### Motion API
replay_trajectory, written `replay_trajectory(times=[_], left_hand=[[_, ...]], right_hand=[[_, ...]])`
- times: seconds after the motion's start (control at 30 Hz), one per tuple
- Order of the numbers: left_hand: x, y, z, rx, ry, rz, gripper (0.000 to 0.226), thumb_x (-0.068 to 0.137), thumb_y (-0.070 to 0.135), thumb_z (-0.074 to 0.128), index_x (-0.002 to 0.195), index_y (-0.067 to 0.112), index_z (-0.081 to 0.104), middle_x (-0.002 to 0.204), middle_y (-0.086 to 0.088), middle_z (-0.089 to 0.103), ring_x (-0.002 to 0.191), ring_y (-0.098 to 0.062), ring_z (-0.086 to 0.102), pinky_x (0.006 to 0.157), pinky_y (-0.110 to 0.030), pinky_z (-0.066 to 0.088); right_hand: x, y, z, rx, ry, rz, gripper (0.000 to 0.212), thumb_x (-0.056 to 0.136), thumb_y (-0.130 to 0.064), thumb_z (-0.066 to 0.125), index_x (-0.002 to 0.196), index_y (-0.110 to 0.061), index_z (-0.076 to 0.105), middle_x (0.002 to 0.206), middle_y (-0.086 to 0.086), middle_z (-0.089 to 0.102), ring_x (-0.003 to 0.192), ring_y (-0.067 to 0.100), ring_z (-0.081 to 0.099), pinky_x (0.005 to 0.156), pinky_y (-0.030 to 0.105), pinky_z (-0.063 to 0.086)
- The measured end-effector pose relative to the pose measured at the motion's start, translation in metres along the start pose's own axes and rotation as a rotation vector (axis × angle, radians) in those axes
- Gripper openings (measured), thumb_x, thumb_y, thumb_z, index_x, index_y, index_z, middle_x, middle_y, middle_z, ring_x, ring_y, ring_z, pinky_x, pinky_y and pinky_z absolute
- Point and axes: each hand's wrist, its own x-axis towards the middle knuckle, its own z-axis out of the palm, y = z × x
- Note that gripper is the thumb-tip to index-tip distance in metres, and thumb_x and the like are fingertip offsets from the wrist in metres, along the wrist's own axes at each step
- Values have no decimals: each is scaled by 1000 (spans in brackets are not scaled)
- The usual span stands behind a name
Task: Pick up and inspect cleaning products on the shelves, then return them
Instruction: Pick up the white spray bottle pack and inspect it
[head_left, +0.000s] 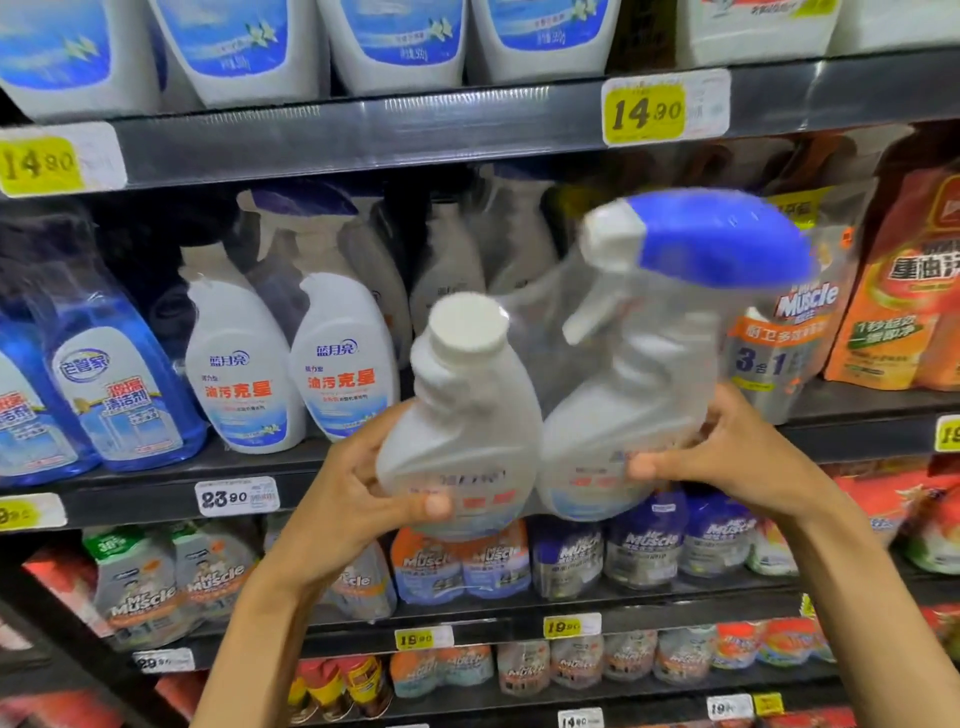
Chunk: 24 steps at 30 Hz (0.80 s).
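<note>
I hold a twin pack of white cleaner bottles in clear wrap in front of the middle shelf. Its left bottle has a flat white cap. Its right bottle carries a blue and white trigger sprayer. My left hand grips the capped bottle from the left, thumb across its label. On the other side, my right hand grips the sprayer bottle, thumb on its front. The pack is blurred and tilts toward me.
An identical twin pack stands on the middle shelf to the left, beside blue glass cleaner bottles. Orange refill pouches stand at the right. Large white bottles fill the top shelf. Mr Muscle packs line the lower shelves.
</note>
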Motion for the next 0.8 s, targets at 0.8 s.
replay_trajectory(times=[0.8], left_hand=[[22, -35, 56, -529, 487, -427, 42, 73, 53, 57, 88, 20, 77, 100, -13, 73, 89, -26, 71, 82, -44, 57]], right_hand=[[0, -9, 36, 458, 380, 59, 42, 87, -57, 48, 97, -27, 76, 99, 4, 75, 95, 16, 71, 76, 27, 58]])
